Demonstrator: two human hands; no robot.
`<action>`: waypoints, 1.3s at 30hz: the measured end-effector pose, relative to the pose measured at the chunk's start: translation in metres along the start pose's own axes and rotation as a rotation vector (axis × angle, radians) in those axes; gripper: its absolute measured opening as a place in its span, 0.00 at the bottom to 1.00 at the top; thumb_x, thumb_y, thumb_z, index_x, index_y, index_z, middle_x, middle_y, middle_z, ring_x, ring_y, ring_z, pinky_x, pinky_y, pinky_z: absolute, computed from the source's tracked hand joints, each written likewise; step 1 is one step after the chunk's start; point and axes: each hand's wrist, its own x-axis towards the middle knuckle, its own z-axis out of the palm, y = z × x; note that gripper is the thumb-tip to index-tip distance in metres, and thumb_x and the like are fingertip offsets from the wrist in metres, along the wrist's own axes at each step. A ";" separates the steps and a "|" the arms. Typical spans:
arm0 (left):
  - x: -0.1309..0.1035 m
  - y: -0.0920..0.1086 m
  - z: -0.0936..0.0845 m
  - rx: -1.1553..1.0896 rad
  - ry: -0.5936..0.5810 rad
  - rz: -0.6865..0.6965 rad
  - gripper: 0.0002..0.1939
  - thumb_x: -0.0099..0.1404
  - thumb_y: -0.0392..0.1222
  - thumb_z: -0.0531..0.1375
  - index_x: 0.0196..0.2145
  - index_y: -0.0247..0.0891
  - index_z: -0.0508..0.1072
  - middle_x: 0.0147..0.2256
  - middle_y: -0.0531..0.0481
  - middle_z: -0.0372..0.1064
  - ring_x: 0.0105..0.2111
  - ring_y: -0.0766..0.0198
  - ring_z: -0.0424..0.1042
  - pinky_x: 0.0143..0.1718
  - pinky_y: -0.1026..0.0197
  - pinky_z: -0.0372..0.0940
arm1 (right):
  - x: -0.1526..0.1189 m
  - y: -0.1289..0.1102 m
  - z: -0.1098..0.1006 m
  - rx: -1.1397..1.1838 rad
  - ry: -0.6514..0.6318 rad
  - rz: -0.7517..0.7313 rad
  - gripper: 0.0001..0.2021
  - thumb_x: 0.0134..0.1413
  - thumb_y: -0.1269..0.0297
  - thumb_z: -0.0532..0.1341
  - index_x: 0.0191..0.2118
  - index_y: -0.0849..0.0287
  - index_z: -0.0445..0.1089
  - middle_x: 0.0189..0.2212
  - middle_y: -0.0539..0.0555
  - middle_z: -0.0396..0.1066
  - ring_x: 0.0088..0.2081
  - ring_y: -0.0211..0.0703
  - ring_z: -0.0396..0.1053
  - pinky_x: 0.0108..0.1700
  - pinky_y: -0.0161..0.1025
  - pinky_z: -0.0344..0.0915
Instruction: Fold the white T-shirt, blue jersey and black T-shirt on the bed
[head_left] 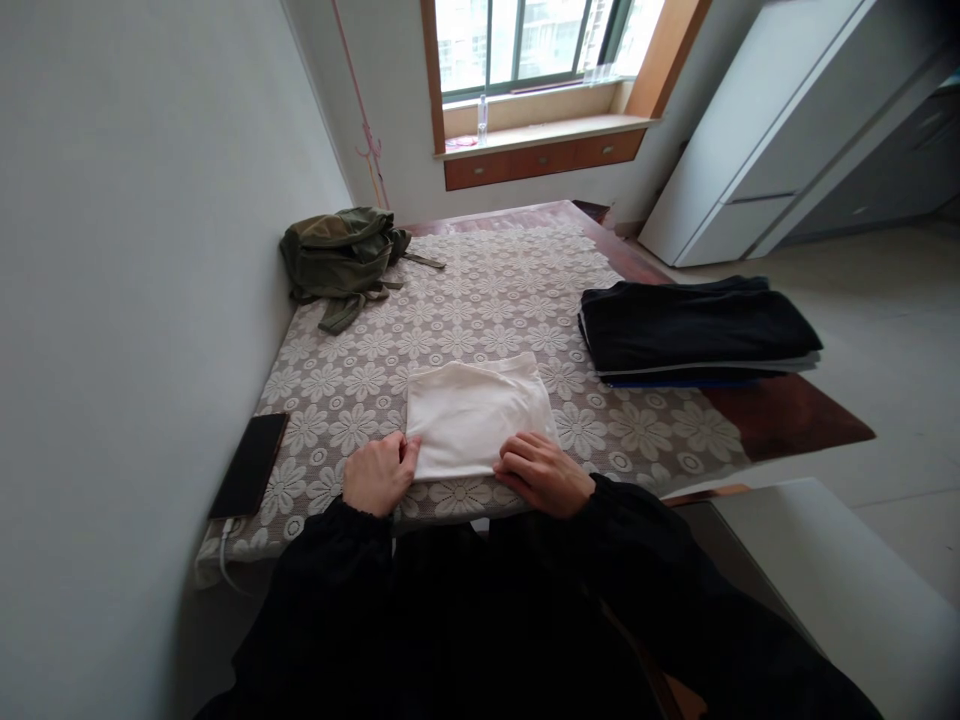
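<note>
A folded white cloth [472, 415] lies flat on the lace tablecloth [450, 330] near the table's front edge. Its far right part is slightly rumpled. My left hand [381, 474] is closed, with thumb and forefinger pinching the cloth's near left corner. On the near right side, my right hand [544, 474] has its fingers curled over the cloth's edge and closed on it; the thumb is partly hidden. Whether the cloth is a garment, I cannot tell.
A stack of folded dark clothes [697, 325] sits on the table's right side. A green backpack [345, 255] stands at the back left, against the wall. Left of my hands lies a phone [251, 465] with a white cable [225, 550]. A white surface [840, 570] is at lower right.
</note>
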 end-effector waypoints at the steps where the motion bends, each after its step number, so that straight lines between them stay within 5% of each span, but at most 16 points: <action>1: 0.000 0.000 0.000 0.008 -0.009 -0.011 0.25 0.75 0.59 0.45 0.33 0.43 0.73 0.31 0.44 0.78 0.33 0.53 0.77 0.33 0.59 0.59 | 0.000 0.000 0.000 0.001 0.002 -0.001 0.08 0.70 0.64 0.58 0.36 0.57 0.68 0.35 0.54 0.72 0.37 0.44 0.65 0.43 0.43 0.64; 15: 0.030 0.011 -0.031 0.215 -0.224 0.071 0.31 0.76 0.58 0.40 0.44 0.38 0.77 0.44 0.36 0.79 0.45 0.45 0.79 0.43 0.50 0.68 | -0.001 0.000 0.001 0.004 -0.009 0.007 0.08 0.71 0.65 0.57 0.37 0.57 0.68 0.36 0.54 0.72 0.38 0.45 0.65 0.44 0.44 0.64; 39: 0.105 0.014 -0.027 0.126 -0.102 0.005 0.27 0.74 0.52 0.43 0.50 0.40 0.78 0.50 0.37 0.78 0.50 0.46 0.76 0.50 0.49 0.67 | -0.001 0.000 0.000 -0.003 -0.005 0.006 0.08 0.71 0.65 0.57 0.37 0.57 0.68 0.36 0.54 0.72 0.37 0.44 0.64 0.43 0.43 0.63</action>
